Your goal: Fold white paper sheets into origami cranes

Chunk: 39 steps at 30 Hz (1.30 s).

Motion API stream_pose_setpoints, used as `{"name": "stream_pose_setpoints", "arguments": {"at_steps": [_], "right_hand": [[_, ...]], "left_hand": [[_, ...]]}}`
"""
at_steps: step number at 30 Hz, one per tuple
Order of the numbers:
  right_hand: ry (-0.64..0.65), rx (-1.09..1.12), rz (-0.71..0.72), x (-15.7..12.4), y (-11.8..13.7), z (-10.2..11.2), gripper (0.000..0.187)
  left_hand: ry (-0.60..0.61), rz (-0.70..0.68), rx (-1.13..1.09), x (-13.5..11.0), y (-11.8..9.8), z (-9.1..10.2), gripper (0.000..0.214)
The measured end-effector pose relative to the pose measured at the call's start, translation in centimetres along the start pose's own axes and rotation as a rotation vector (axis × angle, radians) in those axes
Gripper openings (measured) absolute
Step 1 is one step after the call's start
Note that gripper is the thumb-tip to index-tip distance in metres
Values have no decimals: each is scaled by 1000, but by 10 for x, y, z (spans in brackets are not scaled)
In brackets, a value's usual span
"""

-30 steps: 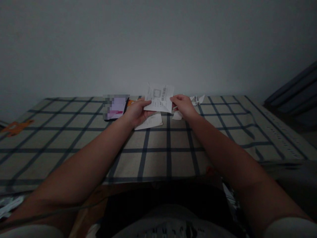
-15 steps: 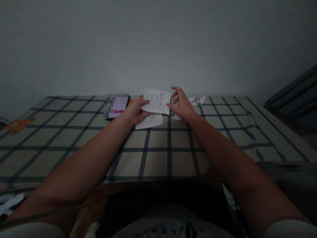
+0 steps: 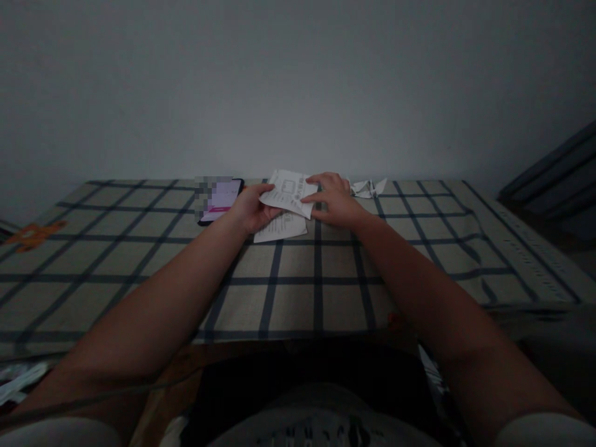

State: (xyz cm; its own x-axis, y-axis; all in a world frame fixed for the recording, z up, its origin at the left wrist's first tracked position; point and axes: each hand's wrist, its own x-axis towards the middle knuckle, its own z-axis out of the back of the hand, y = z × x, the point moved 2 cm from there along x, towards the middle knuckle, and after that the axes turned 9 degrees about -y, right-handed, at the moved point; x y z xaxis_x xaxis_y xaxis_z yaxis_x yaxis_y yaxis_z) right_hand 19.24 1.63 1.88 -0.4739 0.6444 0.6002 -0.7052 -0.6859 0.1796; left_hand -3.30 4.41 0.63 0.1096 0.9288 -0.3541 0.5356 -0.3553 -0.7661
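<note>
My left hand (image 3: 251, 208) pinches the left edge of a white printed paper slip (image 3: 287, 191), thumb on top. My right hand (image 3: 331, 200) lies flat with fingers stretched out, pressing on the slip's right part. Under them a second white paper sheet (image 3: 282, 227) rests on the checked tablecloth (image 3: 298, 273). A phone (image 3: 220, 198) with a lit screen lies just left of my left hand. A small folded white paper piece (image 3: 369, 187) sits to the right of my right hand.
The table stands against a plain grey wall. An orange shape (image 3: 33, 234) lies at the cloth's far left. A dark blue slanted object (image 3: 554, 180) stands off the table's right end. The table's front edge is close to my body.
The slip was held up off the table and has come down flat. My right hand let go of its edge, opened, and now presses down on it.
</note>
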Motion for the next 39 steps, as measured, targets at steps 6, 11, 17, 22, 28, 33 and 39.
{"name": "stream_pose_setpoints", "arguments": {"at_steps": [6, 11, 17, 22, 28, 33, 39], "right_hand": [[22, 81, -28, 1, 2, 0, 26], [-85, 133, -123, 3, -7, -9, 31], [-173, 230, -163, 10, -16, -10, 33], [-161, 233, -182, 13, -10, -6, 38], [-176, 238, -68, 7, -7, -4, 28], [-130, 121, 3, 3, 1, -2, 40], [-88, 62, 18, 2, 6, -1, 36]], "left_hand": [[126, -118, 187, -1, 4, -2, 49], [215, -176, 256, -9, 7, -8, 56], [212, -369, 377, -15, 16, -11, 50], [229, -454, 477, -7, 21, -8, 44], [179, -457, 396, -12, 18, -10, 42], [164, -401, 281, -18, 15, -14, 28], [229, -359, 222, -21, 16, -18, 28]]}}
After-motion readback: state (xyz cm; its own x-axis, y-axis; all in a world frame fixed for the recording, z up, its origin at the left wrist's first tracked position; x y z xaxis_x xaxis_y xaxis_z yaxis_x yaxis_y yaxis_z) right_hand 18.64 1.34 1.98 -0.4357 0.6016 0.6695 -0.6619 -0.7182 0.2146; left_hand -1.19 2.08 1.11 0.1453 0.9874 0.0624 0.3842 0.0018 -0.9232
